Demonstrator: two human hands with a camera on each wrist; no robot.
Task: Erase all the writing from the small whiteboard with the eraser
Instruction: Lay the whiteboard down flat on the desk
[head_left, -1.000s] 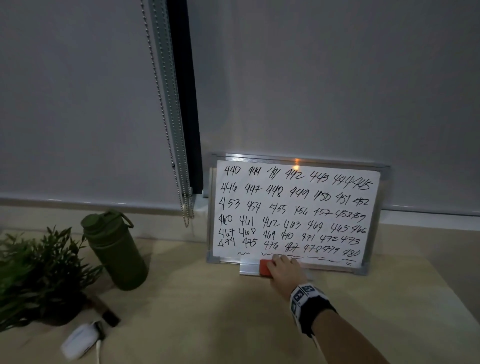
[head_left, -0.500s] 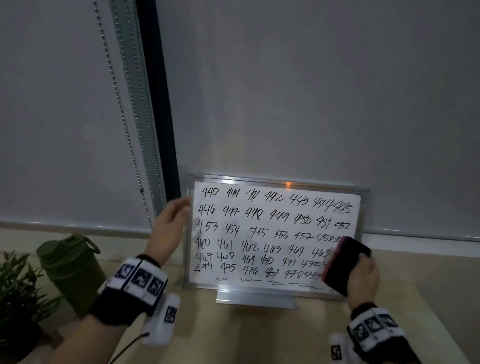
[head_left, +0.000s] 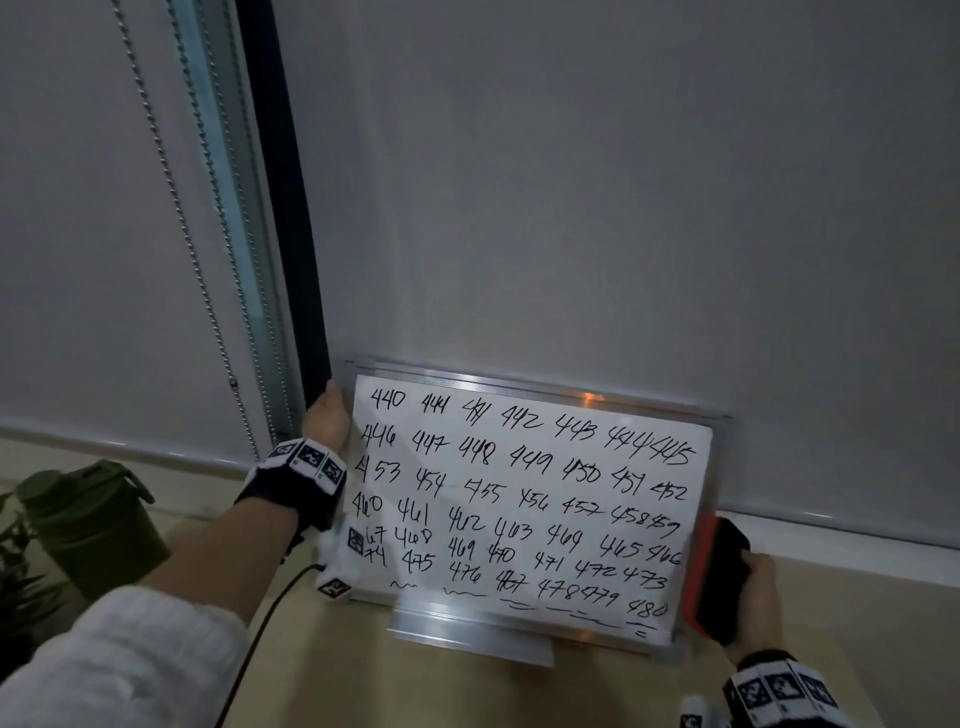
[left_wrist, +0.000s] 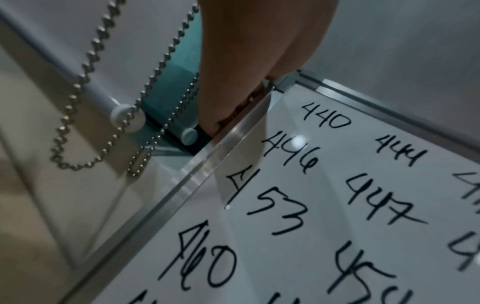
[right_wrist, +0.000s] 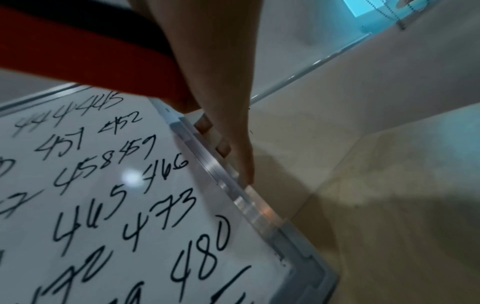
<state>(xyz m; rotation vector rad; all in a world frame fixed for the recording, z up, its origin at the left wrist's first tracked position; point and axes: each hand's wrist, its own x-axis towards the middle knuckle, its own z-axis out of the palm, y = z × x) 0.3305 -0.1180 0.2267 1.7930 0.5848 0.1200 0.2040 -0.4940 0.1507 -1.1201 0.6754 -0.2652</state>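
Note:
The small whiteboard (head_left: 524, 499) leans against the grey blind, covered with rows of black handwritten numbers and some squiggles along the bottom. My left hand (head_left: 327, 415) grips its left frame near the top corner; in the left wrist view the fingers (left_wrist: 244, 67) reach behind the whiteboard (left_wrist: 337, 195) frame. My right hand (head_left: 761, 592) holds the red-and-black eraser (head_left: 719, 577) upright against the board's right edge. In the right wrist view the eraser (right_wrist: 91, 57) sits above the whiteboard (right_wrist: 103, 185) and my fingers (right_wrist: 233, 144) lie behind the right frame.
A green bottle (head_left: 88, 519) and a leafy plant (head_left: 10, 577) stand at the left of the wooden table (head_left: 467, 696). A bead chain (head_left: 182, 208) hangs beside the window frame. A metal tray (head_left: 467, 636) juts from the board's bottom edge. A black cable (head_left: 260, 623) trails from my left wrist.
My right hand has carried the eraser off the board's lower right face to its right edge. My left hand has closed in on the board's upper left frame. The view has moved closer.

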